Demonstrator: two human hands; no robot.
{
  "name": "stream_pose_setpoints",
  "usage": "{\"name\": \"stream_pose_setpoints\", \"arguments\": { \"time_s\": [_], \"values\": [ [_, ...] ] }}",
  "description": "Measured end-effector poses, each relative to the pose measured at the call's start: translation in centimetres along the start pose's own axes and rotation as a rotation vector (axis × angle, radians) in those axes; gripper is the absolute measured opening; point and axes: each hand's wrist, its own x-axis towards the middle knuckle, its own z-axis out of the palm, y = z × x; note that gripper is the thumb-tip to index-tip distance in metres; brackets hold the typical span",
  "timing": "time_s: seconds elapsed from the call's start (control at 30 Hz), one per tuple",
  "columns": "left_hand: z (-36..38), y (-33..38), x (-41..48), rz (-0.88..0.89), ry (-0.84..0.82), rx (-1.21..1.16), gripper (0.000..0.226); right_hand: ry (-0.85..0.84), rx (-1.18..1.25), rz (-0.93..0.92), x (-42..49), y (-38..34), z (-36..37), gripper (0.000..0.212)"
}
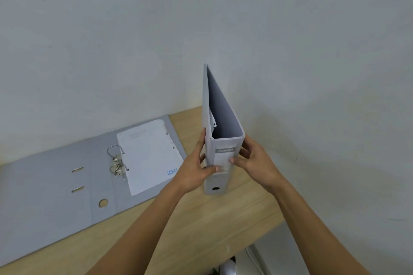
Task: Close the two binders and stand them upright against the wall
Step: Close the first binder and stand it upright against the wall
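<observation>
Head view: white lever-arch binder [223,140] stands upright on the wooden desk [201,230], spine toward the camera, far edge near the wall [290,51]; bare desk runs right of the right hand to the desk edge. Left hand [196,172] and right hand [254,161] clamp its two covers, thumbs on the spine label. Grey binder [55,196] lies open flat left of the left hand, sheet [149,156] printed "LUNA"; spine lettering too blurred to read.

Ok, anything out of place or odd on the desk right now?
The white binder, held upright by both hands, has a loose sheet sticking out crooked between its covers. The grey binder lies flat and open, its paper off the open rings.
</observation>
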Motion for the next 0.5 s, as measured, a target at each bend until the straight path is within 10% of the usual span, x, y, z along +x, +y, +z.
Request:
{"name": "stream_pose_setpoints", "arguments": {
  "time_s": [0.5],
  "values": [
    [1.2,2.6,12.2,-0.093,0.057,0.221,0.105,0.315,0.131,0.16,8.8,5.3,-3.1,0.039]
  ]
}}
